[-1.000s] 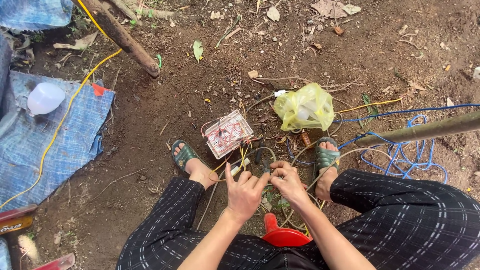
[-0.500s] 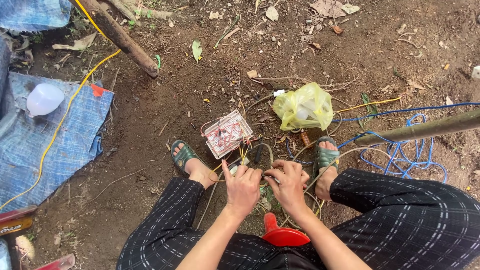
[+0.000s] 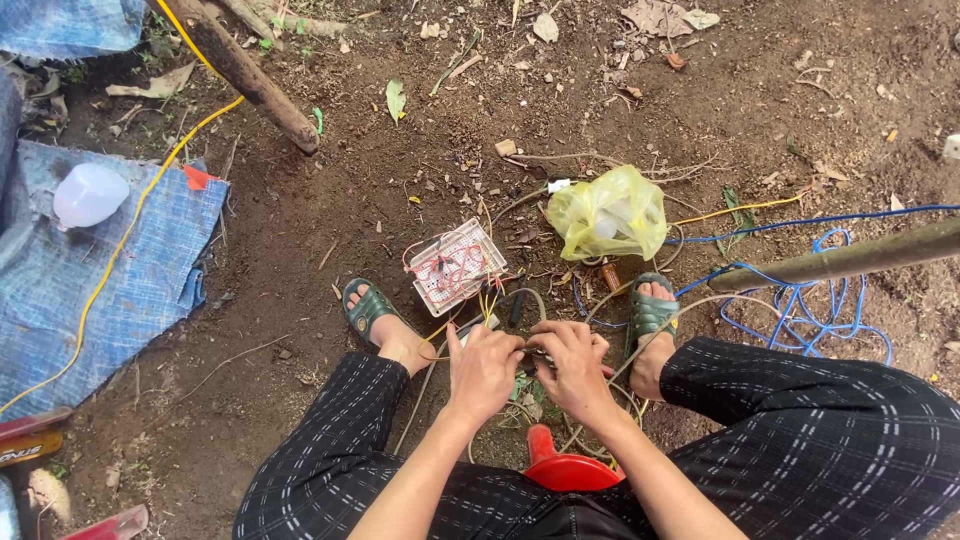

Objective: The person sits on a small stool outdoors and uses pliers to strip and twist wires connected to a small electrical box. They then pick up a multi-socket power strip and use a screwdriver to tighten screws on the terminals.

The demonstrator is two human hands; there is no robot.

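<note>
My left hand (image 3: 483, 368) and right hand (image 3: 575, 365) meet knuckle to knuckle low between my knees, fingers curled in and pinching a thin stiff wire (image 3: 530, 352) that runs between them. I judge the grip is on the wire itself, though the fingertips hide the exact spot. To work it well I would keep both pinches close together so the short span stays rigid, and twist with the fingertips, not the wrists, so the loose strands below are not dragged.

Just ahead of my hands lies the white breadboard (image 3: 457, 265), a flat perforated rectangle tilted on the soil, with fine red and yellow jumper leads looping off it toward my fingers. Beyond it sits a crumpled yellow plastic bag (image 3: 610, 212), thin and glossy. A blue cable (image 3: 800, 300) coils in slack loops to the right, beside a rough pole (image 3: 850, 260). The ground (image 3: 400, 150) is damp, crumbly brown earth. Beneath me is a red plastic stool (image 3: 565, 470); far left, a woven blue tarp (image 3: 90, 270).
</note>
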